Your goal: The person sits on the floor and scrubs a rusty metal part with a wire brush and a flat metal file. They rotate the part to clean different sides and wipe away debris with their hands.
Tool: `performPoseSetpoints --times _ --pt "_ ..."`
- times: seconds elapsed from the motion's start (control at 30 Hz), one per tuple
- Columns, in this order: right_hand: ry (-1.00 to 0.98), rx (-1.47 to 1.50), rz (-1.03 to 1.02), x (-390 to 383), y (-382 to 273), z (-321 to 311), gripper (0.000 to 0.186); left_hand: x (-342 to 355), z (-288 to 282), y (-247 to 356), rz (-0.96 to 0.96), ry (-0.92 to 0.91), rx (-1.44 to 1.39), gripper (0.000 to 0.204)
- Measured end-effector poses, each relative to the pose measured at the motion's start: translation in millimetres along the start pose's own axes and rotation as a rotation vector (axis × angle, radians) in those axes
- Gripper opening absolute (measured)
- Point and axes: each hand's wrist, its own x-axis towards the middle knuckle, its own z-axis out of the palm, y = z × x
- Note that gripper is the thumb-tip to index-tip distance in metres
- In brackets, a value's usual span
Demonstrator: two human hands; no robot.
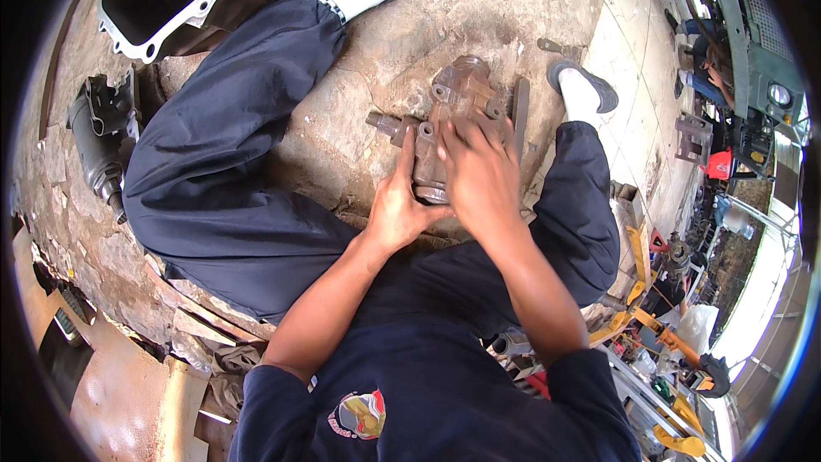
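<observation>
A brown, grease-stained cast-metal gearbox housing lies on the stained ground between my legs. Its bolt lugs show, and a stub shaft sticks out to the left. My left hand grips the near end, index finger along the left side and thumb across the front; its other fingers are hidden. Across the top lies my right hand, fingers spread and slightly blurred, covering the housing's middle. Just right of the housing is a flat dark metal bar.
A large open metal casing stands at the upper left. Below it lies a dark cylindrical motor-like part. A small metal piece rests near my right shoe. Yellow-framed equipment, tools and a green vehicle line the right.
</observation>
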Motion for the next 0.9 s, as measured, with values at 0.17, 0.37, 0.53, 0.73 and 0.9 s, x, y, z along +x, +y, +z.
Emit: performPoseSetpoints --times 0.17,0.37,0.53,0.73,0.9 --pt "0.059 0.006 0.050 31 18 10 0.036 -1 3 7 0.031 0.008 -0.004 0.148" --pt "-0.024 0.050 0.050 4 1 3 0.035 0 -2 -5 0.029 -0.001 -0.011 0.147" --pt "0.052 -0.131 0.079 51 36 17 0.038 -1 1 7 0.018 0.004 -0.013 0.147" --pt "-0.064 -0.080 0.027 6 19 -3 0.037 -3 -3 3 0.024 0.028 -0.019 0.145" --pt "0.000 -0.172 0.011 54 45 19 0.038 1 3 5 0.026 0.026 -0.028 0.144"
